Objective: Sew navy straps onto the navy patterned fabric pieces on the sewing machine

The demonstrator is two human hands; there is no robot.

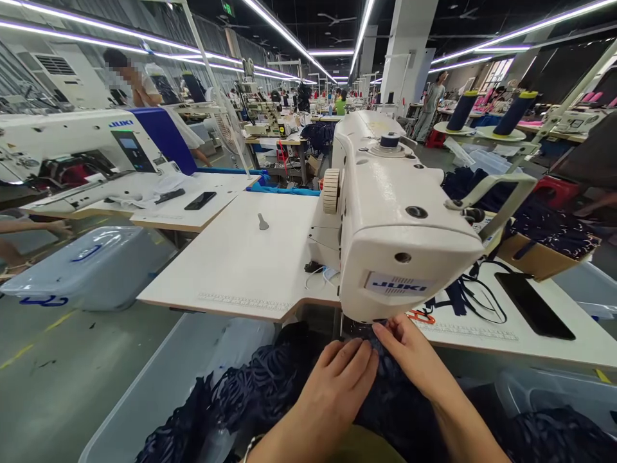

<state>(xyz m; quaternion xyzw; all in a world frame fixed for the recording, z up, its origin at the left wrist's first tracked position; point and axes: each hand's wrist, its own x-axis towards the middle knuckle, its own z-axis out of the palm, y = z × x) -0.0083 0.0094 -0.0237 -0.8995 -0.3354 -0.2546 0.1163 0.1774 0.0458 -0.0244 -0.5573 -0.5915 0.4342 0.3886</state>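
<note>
Just below the front end of a white JUKI sewing machine (400,212), both hands are close together. My left hand (340,379) has its fingers curled and pressed together over dark navy fabric (385,370). Beside it, my right hand (409,350) pinches the same cloth near the needle area, which the machine head mostly hides. More navy fabric strips (255,386) hang in a tangled heap to the left of my wrists. Orange-handled scissors (423,316) lie on the table just behind my right hand.
The white table (231,257) bears a small grey metal piece (263,222). To the right lie a black phone (535,305) and a black cord. A clear plastic bin (139,379) stands below left; another JUKI machine (62,141) is further left. Navy thread cones (460,112) stand at right.
</note>
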